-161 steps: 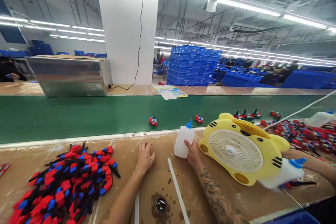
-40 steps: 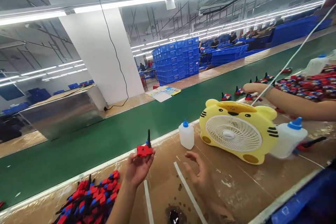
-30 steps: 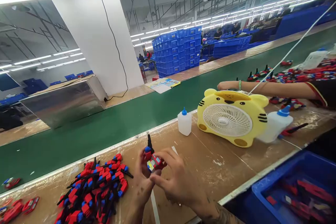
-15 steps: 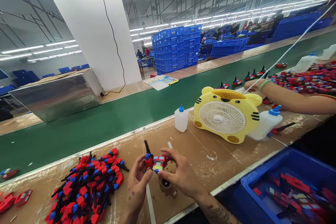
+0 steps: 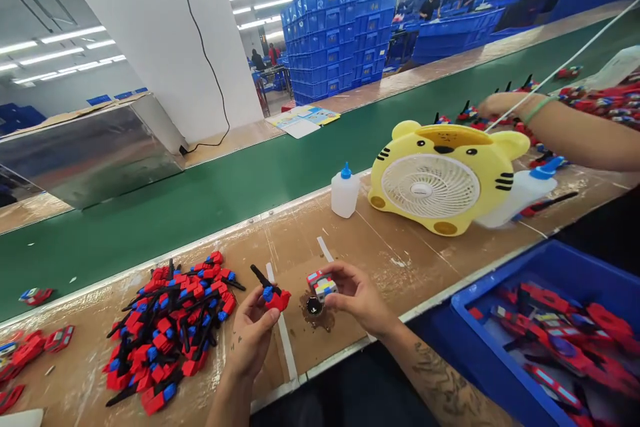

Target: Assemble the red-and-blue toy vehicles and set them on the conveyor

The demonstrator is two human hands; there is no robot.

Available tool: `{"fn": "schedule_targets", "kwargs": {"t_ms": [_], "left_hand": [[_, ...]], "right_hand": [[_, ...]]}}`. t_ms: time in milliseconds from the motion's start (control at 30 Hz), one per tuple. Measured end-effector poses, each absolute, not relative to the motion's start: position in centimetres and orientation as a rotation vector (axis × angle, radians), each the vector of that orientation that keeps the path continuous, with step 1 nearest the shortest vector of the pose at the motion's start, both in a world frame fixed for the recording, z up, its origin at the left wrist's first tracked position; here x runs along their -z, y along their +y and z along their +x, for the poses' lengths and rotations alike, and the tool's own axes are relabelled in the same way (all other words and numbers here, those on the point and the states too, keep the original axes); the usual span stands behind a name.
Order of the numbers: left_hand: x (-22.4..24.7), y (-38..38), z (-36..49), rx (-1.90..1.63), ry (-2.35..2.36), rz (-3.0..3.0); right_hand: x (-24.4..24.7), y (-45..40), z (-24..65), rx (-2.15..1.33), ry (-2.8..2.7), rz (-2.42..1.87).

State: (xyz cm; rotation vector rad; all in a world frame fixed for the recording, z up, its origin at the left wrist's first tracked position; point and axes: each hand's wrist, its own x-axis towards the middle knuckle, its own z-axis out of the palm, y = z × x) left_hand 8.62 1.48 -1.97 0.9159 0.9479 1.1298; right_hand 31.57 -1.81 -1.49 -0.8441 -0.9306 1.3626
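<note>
Between its thumb and fingers, my left hand (image 5: 254, 330) grips a red and blue toy arm (image 5: 276, 298) with a black rod pointing up and left. My right hand (image 5: 357, 297) holds a red, white and yellow toy torso (image 5: 321, 285) over the table, apart from the toy arm. Just below the torso is a small dark cup (image 5: 314, 307) of black liquid, with brown stains around it. A heap of red, blue and black toy arms (image 5: 173, 327) lies left of my left hand.
A yellow fan (image 5: 430, 180) stands beyond my right hand, between white bottles (image 5: 345, 193). A blue bin (image 5: 480, 320) of toy parts is at lower right. Behind run a green conveyor (image 5: 240, 190) and stacked blue crates (image 5: 335, 40). Another person's arm (image 5: 575, 137) reaches in from the right.
The toy arm and torso, close together before, are now apart: my left hand has moved left with the arm, and the torso is tilted above the cup. The view has tipped down.
</note>
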Motion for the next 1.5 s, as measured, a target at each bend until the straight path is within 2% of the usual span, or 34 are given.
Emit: {"fn": "schedule_targets", "kwargs": {"t_ms": [100, 300, 433, 600, 867, 1300, 1500], "left_hand": [[2.6, 1.2, 7.8, -1.075, 0.966, 1.241], [1.8, 1.1, 7.3, -0.718, 0.605, 2.498], [2.3, 1.6, 7.1, -0.502, 0.524, 2.81], [3.3, 2.3, 6.8, -0.338, 0.525, 2.889], [2.2, 2.4, 7.4, -0.242, 0.485, 2.998], [1.3, 2.5, 8.3, -0.257, 0.429, 3.061], [1.2, 2.5, 8.3, -0.446, 0.569, 2.746]], "right_hand": [[2.8, -1.9, 33.2, -1.322, -0.771, -0.887], [6.1, -2.0, 35.0, -1.229, -0.58, -0.978], [7.7, -2.0, 35.1, -1.223, -0.577, -0.964], [8.1, -2.0, 35.1, -1.227, -0.607, -0.918], [8.0, -2.0, 35.3, -1.262, -0.602, -0.901], [8.3, -2.1, 35.4, -1.276, -0.586, -0.868], [8.1, -2.3, 35.3, -1.257, -0.617, -0.882]]}}
